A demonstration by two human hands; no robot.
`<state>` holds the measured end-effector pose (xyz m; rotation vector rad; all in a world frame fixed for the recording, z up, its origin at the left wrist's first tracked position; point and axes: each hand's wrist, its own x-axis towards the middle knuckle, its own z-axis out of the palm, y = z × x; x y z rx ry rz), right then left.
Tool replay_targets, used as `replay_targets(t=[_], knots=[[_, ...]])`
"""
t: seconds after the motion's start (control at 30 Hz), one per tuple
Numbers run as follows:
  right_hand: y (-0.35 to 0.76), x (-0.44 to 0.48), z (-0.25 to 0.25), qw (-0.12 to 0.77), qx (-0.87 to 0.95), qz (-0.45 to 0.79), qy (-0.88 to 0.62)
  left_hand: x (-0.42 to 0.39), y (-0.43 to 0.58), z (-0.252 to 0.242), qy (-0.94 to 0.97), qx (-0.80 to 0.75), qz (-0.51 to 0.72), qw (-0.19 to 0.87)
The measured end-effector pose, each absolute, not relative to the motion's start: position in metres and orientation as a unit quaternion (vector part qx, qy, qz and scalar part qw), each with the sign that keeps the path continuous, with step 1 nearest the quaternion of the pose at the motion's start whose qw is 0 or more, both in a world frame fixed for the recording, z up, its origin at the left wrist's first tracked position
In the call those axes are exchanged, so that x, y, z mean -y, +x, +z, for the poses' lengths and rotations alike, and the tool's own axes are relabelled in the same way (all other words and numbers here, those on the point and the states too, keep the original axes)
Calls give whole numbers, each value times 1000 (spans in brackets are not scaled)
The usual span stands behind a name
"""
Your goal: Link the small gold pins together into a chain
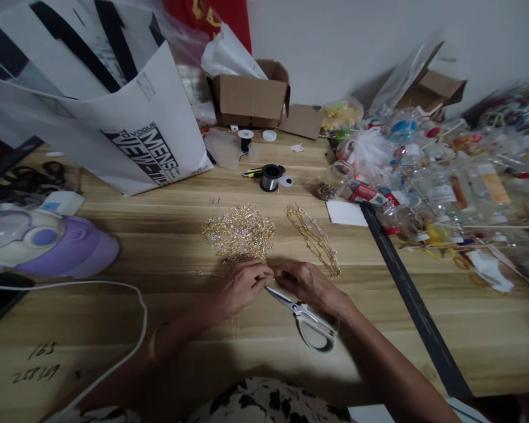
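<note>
1. Fingertips of left hand (242, 288) and right hand (307, 285) meet, pinched on something too small to identify.
2. Gold bead cluster (240, 235) lies on bench (158, 252) just beyond them.
3. Scissors (306, 320) rest under right hand.

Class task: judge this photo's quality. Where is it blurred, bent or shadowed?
Head view: sharpest around the left hand, right hand and scissors; the bottle clutter at the right edge smears; the paper bag stretches toward the corner; soft shadow darkens the table under the forearms.
</note>
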<state>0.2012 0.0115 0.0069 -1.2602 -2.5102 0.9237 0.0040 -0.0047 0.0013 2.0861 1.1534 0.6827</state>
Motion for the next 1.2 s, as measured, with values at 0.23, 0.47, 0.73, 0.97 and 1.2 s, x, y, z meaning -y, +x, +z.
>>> replay_targets(t=[0.23, 0.47, 0.73, 0.97, 1.2], knots=[[205, -13, 5, 110, 830, 349, -420, 2, 6, 6, 867, -409, 142, 245], [204, -14, 12, 124, 808, 383, -430, -2, 12, 7, 868, -423, 124, 228], [204, -14, 13, 131, 803, 397, -424, -4, 15, -1, 872, -417, 130, 222], [203, -13, 9, 78, 851, 315, -412, -4, 6, -5, 872, -402, 125, 251], [207, -7, 24, 13, 883, 238, -404, -6, -13, -12, 884, -391, 130, 222]])
